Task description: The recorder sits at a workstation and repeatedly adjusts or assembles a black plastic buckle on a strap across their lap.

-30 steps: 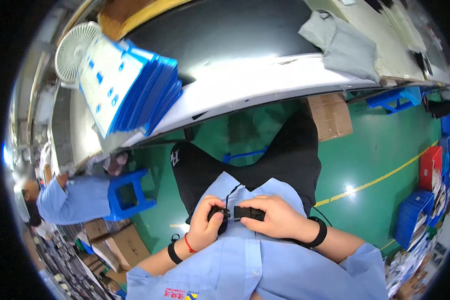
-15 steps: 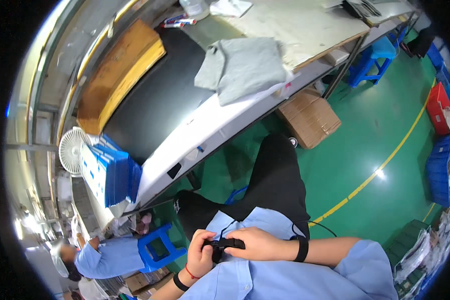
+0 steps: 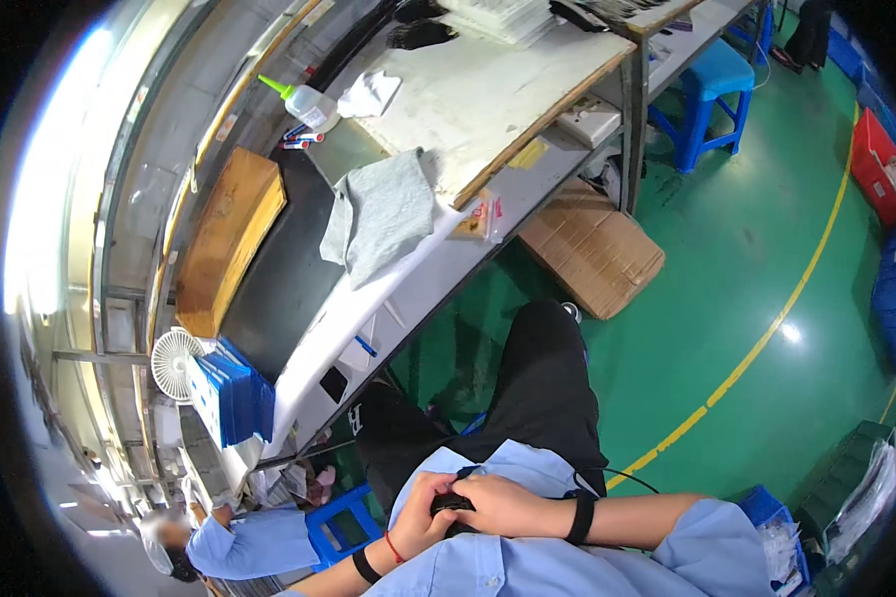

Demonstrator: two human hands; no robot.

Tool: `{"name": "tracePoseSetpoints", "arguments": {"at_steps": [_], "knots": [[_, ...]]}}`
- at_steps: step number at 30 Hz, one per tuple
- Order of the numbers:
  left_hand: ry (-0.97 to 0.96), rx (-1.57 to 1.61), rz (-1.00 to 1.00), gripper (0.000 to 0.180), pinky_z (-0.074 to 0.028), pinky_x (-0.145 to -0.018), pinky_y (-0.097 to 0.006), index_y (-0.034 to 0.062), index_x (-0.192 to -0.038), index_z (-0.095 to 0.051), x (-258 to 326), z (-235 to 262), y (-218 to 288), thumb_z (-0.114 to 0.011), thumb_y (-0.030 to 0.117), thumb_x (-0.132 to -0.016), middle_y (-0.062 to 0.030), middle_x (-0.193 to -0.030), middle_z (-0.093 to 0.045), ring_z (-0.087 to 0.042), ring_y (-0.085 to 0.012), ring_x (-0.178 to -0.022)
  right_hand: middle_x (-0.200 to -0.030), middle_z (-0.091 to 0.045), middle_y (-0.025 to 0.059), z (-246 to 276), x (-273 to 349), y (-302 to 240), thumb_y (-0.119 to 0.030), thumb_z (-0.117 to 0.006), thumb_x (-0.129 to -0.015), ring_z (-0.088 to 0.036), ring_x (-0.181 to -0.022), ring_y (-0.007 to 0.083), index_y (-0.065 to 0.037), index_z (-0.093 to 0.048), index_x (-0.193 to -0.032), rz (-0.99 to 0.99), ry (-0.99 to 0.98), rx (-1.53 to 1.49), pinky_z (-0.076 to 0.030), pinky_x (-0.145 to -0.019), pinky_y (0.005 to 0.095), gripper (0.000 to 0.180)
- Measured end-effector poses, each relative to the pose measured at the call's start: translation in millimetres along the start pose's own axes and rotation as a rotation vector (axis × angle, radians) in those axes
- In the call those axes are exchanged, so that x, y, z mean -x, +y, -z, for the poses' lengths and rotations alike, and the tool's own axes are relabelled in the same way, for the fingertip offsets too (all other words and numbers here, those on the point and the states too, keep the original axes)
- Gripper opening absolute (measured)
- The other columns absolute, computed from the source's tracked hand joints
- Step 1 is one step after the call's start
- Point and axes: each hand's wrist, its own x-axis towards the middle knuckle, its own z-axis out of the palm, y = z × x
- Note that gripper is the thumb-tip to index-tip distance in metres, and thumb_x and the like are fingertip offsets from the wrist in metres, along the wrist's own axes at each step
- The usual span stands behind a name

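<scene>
Close against my light-blue shirt, both hands meet around a small black object (image 3: 452, 501), mostly covered by fingers; its kind is not clear. My left hand (image 3: 420, 512), with a red string and a black band at the wrist, is closed on its left side. From the other side my right hand (image 3: 503, 505), wearing a black wristband, wraps over it. A thin black cable (image 3: 627, 479) runs out beside my right forearm. Under the hands are my shirt and dark trousers (image 3: 543, 373).
Ahead on the workbench lie a grey cloth (image 3: 386, 214), a wooden tray (image 3: 224, 244), a green-tipped bottle (image 3: 312, 107) and stacked blue boards (image 3: 231, 400) beside a white fan (image 3: 176, 364). A cardboard box (image 3: 595, 249) sits beneath. At left, a co-worker (image 3: 254, 542) is near a blue stool (image 3: 343, 527).
My hands have drawn closer together, covering more of the black object. The view has shifted, so the bench and cloth appear further left and the bottle shows more fully.
</scene>
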Motion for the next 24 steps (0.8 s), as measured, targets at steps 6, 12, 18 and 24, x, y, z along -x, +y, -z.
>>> {"name": "tracePoseSetpoints", "arguments": {"at_steps": [6, 12, 18, 24], "knots": [[-0.153, 0.109, 0.096, 0.042, -0.043, -0.085, -0.033, 0.0038, -0.125, -0.048, -14, 5, -7, -0.063, 0.017, -0.087, -0.0123, -0.100, -0.051, -0.052, -0.0237, -0.093, -0.091, -0.063, 0.0190, 13, 15, 2, -0.028, -0.064, -0.084, -0.061, -0.088, 0.0362, 0.002, -0.058, -0.106, -0.027, -0.015, -0.035, -0.047, -0.074, 0.0440, 0.038], [-0.701, 0.141, 0.196, 0.038, -0.045, -0.082, -0.030, 0.0038, -0.125, -0.050, -36, 34, -9, -0.060, 0.018, -0.091, -0.0073, -0.099, -0.056, -0.055, -0.0169, -0.091, -0.081, -0.062, 0.0108, 60, 55, -3, -0.032, -0.067, -0.083, -0.060, -0.073, 0.0262, -0.004, -0.057, -0.111, -0.107, -0.251, 0.055, -0.046, -0.064, 0.0371, 0.041], [-0.710, 0.124, 0.057, 0.037, -0.048, -0.076, -0.028, 0.0023, -0.123, -0.051, -91, 58, -19, -0.058, 0.021, -0.092, -0.0051, -0.099, -0.060, -0.056, -0.0111, -0.085, -0.069, -0.060, 0.0030, 65, 73, -9, -0.032, -0.065, -0.087, -0.056, -0.057, 0.0154, -0.005, -0.059, -0.108, -0.222, -0.105, 0.041, -0.043, -0.053, 0.0296, 0.035], [-0.583, 0.374, -0.006, 0.030, -0.046, -0.073, -0.023, 0.0013, -0.118, -0.053, -149, 64, -8, -0.056, 0.019, -0.095, -0.0010, -0.092, -0.059, -0.053, -0.0058, -0.080, -0.070, -0.061, 0.0032, 120, 52, 1, -0.019, -0.065, -0.088, -0.055, -0.060, 0.0130, -0.005, -0.061, -0.105, -0.256, 0.665, 0.023, -0.045, -0.059, 0.0264, 0.023]]}}
